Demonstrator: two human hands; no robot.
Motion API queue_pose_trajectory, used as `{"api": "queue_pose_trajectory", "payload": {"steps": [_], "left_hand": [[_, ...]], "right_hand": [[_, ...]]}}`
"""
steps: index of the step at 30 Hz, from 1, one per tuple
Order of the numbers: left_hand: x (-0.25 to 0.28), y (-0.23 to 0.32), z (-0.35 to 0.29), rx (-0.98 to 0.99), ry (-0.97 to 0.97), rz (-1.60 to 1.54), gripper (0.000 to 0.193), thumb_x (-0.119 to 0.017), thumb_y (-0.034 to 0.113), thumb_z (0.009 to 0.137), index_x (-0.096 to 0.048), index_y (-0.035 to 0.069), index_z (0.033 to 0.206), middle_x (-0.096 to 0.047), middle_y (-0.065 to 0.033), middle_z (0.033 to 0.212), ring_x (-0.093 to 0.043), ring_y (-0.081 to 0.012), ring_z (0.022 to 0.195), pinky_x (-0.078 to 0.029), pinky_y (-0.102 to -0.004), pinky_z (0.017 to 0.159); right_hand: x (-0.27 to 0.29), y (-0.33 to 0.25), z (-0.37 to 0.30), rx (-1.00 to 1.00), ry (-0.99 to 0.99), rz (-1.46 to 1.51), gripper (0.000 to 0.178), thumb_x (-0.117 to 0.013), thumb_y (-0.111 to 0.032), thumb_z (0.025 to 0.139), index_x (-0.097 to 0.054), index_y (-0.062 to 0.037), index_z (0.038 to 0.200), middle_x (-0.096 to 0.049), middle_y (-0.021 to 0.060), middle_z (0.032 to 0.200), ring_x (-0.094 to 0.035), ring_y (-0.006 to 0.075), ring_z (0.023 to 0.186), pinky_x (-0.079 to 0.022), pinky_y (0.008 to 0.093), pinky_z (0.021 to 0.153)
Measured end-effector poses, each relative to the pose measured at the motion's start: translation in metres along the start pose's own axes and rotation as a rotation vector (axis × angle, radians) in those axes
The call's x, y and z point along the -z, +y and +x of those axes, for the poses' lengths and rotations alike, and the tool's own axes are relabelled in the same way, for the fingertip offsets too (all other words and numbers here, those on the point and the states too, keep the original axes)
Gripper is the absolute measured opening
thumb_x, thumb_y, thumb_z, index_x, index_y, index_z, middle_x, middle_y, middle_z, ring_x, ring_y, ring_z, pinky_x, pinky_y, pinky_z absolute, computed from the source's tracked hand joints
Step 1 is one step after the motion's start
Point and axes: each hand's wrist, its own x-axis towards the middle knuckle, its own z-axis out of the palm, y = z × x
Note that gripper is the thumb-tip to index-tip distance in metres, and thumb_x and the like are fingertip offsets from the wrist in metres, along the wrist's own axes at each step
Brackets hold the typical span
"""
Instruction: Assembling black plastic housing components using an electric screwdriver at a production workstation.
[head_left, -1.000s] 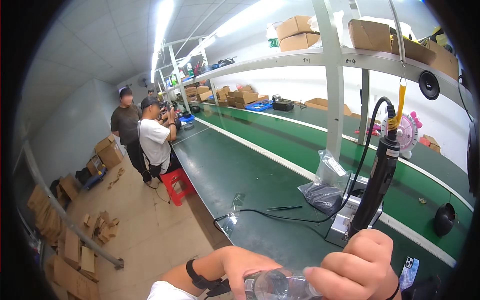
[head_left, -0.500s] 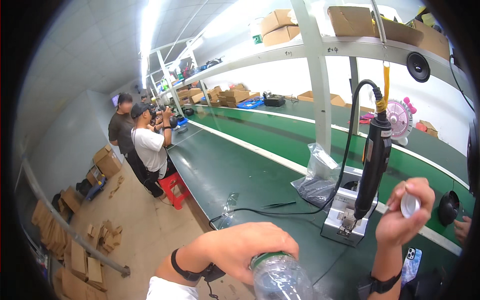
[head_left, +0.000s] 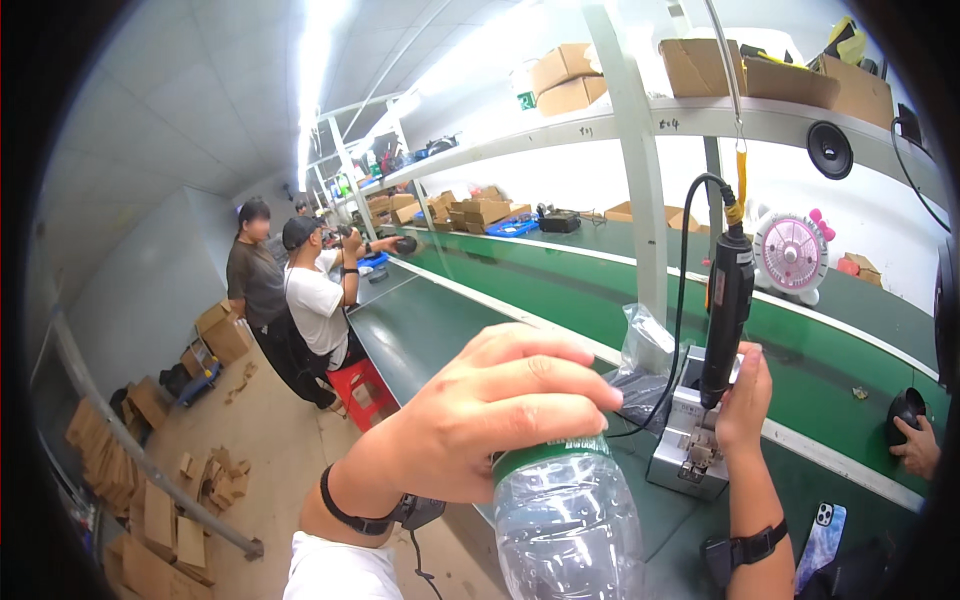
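A large clear plastic bottle [head_left: 568, 530] with a green band round its top stands out in the lower middle. My left hand [head_left: 500, 400] grips it from above, its fingers bent across the green band; the thumb is hidden. My right hand [head_left: 742, 405] is raised just behind and to the right of a black electric screwdriver [head_left: 728, 310] that hangs on a cord. Most of its fingers are out of sight, and whether it touches the tool or holds anything does not show. Below the screwdriver sits a small silver machine [head_left: 690, 450].
Along the green bench [head_left: 400, 315] lie a clear plastic bag [head_left: 645, 340], a patterned phone [head_left: 822, 545] and a pink fan [head_left: 792, 252]. At the right edge another person's hand [head_left: 918, 448] holds a black round part [head_left: 905, 415]. Two people stand and sit far left near a red stool [head_left: 360, 392].
My left hand and the bottle have risen closer to view. My right hand has moved left to behind the screwdriver; the white round cap it held no longer shows. Another person's hand has reached the black part.
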Motion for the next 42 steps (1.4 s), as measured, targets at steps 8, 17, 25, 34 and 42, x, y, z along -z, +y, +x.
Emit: {"api": "queue_pose_trajectory", "payload": {"steps": [8, 17, 25, 34, 42], "left_hand": [[0.014, 0.007, 0.028, -0.089, 0.080, 0.064, 0.043, -0.078, 0.003, 0.075, -0.067, 0.012, 0.116, -0.069, -0.0061, 0.122, -0.061, -0.0341, 0.115, -0.047, -0.0468, 0.099], [0.017, 0.010, 0.048, -0.205, 0.117, 0.090, 0.042, -0.077, 0.003, 0.075, -0.067, 0.012, 0.115, -0.069, -0.0060, 0.121, -0.061, -0.0337, 0.115, -0.046, -0.0448, 0.100], [0.018, 0.014, 0.061, -0.245, 0.143, 0.098, 0.038, -0.079, 0.007, 0.078, -0.068, 0.012, 0.114, -0.070, -0.0061, 0.119, -0.063, -0.0326, 0.112, -0.046, -0.0440, 0.099], [0.016, 0.017, 0.065, -0.259, 0.135, 0.108, 0.041, -0.079, 0.006, 0.077, -0.067, 0.013, 0.116, -0.069, -0.0061, 0.120, -0.062, -0.0332, 0.112, -0.046, -0.0442, 0.099], [0.016, 0.017, 0.065, -0.257, 0.134, 0.113, 0.042, -0.080, 0.007, 0.078, -0.066, 0.013, 0.116, -0.069, -0.0060, 0.120, -0.062, -0.0329, 0.113, -0.046, -0.0444, 0.099]], "right_hand": [[0.010, 0.000, 0.006, 0.020, -0.055, -0.038, 0.050, -0.034, -0.039, 0.112, -0.064, -0.0036, 0.095, -0.052, -0.0019, 0.068, -0.042, 0.0044, 0.057, -0.033, 0.0241, 0.052], [0.011, -0.003, 0.012, -0.045, -0.083, -0.147, 0.051, -0.036, -0.039, 0.111, -0.065, -0.0021, 0.090, -0.054, 0.0011, 0.065, -0.048, 0.0075, 0.057, -0.038, 0.0270, 0.053], [0.018, 0.007, 0.014, 0.187, -0.143, -0.288, 0.049, -0.037, -0.038, 0.111, -0.065, -0.0005, 0.096, -0.060, 0.0041, 0.068, -0.056, 0.0140, 0.062, -0.044, 0.0341, 0.059], [0.023, 0.041, 0.021, -0.038, -0.159, -0.238, 0.023, -0.063, -0.021, 0.090, -0.064, 0.0008, 0.097, -0.069, 0.0158, 0.078, -0.068, 0.0301, 0.071, -0.051, 0.0392, 0.069], [0.019, 0.014, 0.017, 0.122, -0.166, -0.300, 0.019, -0.058, -0.019, 0.098, -0.068, -0.0032, 0.094, -0.061, 0.0015, 0.070, -0.053, 0.0083, 0.059, -0.042, 0.0273, 0.056]]}}
